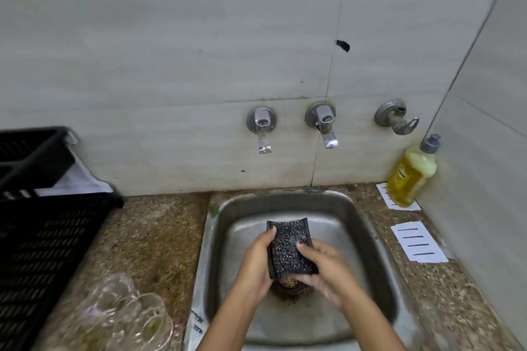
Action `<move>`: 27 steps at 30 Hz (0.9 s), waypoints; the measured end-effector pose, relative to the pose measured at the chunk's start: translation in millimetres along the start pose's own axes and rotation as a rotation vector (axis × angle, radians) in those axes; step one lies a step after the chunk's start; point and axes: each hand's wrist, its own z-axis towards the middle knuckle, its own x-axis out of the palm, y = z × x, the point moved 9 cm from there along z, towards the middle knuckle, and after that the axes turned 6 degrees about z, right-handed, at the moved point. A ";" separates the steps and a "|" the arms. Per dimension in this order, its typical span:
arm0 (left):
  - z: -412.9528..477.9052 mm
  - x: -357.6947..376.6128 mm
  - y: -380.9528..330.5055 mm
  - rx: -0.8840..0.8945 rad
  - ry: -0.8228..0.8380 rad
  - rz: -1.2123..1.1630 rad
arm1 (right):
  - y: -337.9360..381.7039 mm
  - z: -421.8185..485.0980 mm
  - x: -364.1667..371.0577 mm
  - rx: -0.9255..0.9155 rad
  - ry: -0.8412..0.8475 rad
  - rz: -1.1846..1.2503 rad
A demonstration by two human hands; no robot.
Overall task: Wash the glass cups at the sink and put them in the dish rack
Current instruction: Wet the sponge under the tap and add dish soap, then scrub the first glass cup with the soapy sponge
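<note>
Glass cups (128, 316): clear, ribbed-looking, several bunched tog. & touching, lying tilted w/ mouths twd the camera, one w/ a yellowish tint inside; blurred, so exact count can't be told. They sit on the counter (154, 239) left of the sink (356, 222), at its near corner, well apart from both hands; no finger touches them. Over the sink's middle, the left hand (258, 262) & right hand (325, 271) both grip a scrub pad (291, 248): left thumb on its left edge, right thumb pressed on its top face, remaining fingers curled under & mostly hidden. Pad is rectangular, black, speckled w/ a coarse glittery weave, bowed slightly upward at the sides, held above the sink's drain (288, 283), which is ringed w/ dark grime. Sink is stainless steel, rounded-rect. basin, dull & water-marked. Counter is brown speckled stone, stained. Left of the sink, beyond the cups, a black plastic dish rack (48, 236) w/ slotted sides, a white cloth (79, 177) behind it. Above the sink on the grey tiled wall (171, 51): two chrome taps (261, 128) & a third metal valve (395, 118) to their right. Right of the sink, at its far corner, a yellow dish-soap bottle (412, 174) w/ grey cap stands on a lined paper slip (385, 194); a second slip (417, 241) lies just beside the sink's right rim.
</note>
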 end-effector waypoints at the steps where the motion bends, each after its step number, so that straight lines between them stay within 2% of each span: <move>1: -8.3 -2.0 -2.2 0.009 0.000 0.021 | -2.7 -5.8 5.3 0.002 -0.005 0.015; 6: -21.3 -39.1 -26.6 0.125 -0.206 0.428 | -4.5 -8.4 6.2 -0.002 -0.107 0.059; 8: -53.5 -78.1 -45.5 0.218 -0.298 0.393 | -9.5 -25.2 43.1 -0.006 -0.054 0.059; 12: -56.3 -84.0 -56.8 0.269 -0.303 0.420 | -7.3 -16.5 44.5 0.032 -0.100 0.196; 16: -74.1 -111.3 -74.2 0.398 -0.390 0.461 | -17.5 -17.7 66.2 0.075 -0.052 0.255; 23: -86.1 -198.9 -90.4 0.371 -0.708 0.559 | -30.9 -8.0 86.1 0.119 -0.050 0.238; 27: -87.0 -231.2 -95.5 0.314 -0.866 0.710 | -36.0 2.9 89.4 0.158 -0.066 0.246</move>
